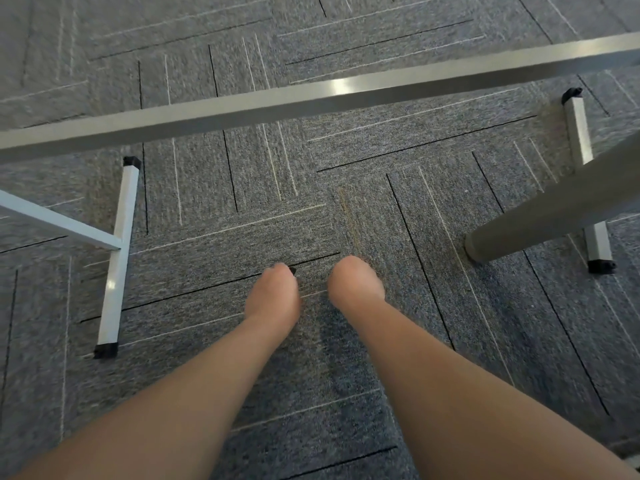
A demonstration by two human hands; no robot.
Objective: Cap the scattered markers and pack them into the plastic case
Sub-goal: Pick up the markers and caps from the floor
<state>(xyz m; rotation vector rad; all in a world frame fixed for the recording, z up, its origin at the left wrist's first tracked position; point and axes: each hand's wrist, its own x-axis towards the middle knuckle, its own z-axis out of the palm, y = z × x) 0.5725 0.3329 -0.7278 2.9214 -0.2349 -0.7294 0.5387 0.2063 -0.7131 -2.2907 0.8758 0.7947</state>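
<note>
Bare forearms [194, 393] reach down to the carpet [207, 188]. The left hand [273, 296] curls, apparently pinching a small black piece [292, 270], perhaps a stray cap; the right hand [356, 282] is too blurred to tell. Case not visible.

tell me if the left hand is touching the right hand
Apart. The head view shows a strip of grey carpet between the left hand and the right hand.

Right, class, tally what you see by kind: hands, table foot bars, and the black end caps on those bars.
Hands: 2, left hand and right hand
Foot bars: 2
Black end caps: 4
Total: 8
</note>
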